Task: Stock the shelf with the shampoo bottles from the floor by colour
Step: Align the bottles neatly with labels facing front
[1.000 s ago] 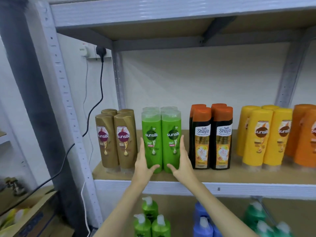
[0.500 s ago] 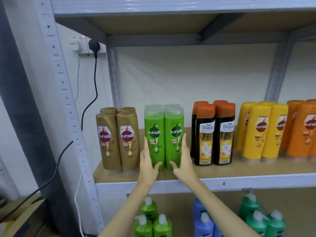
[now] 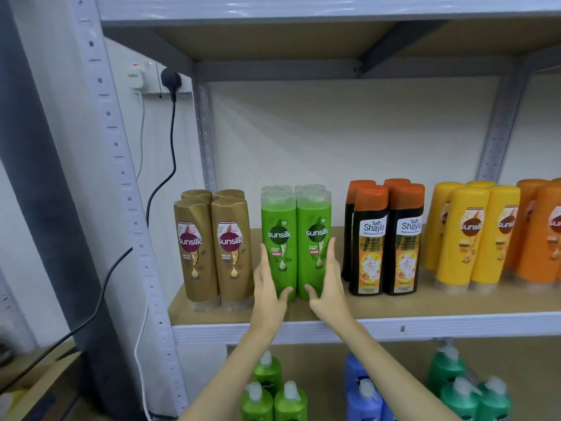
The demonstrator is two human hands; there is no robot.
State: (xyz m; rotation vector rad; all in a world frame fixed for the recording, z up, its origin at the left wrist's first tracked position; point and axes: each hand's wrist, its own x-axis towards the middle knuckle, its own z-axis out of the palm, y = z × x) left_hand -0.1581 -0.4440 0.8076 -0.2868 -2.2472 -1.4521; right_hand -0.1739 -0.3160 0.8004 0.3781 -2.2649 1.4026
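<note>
Grey metal racking with a brown board shelf (image 3: 394, 305) stands against a white wall. Four green bottles (image 3: 296, 241) sit upright in a tight block near its front edge, between the gold bottles (image 3: 212, 247) on the left and the black bottles (image 3: 385, 238) on the right. The left hand (image 3: 268, 287) and right hand (image 3: 326, 284) press flat, fingers straight, against the block's outer sides. Full bottles are likely heavy, stiff and slick; squeezing low on both sides looks safest.
</note>
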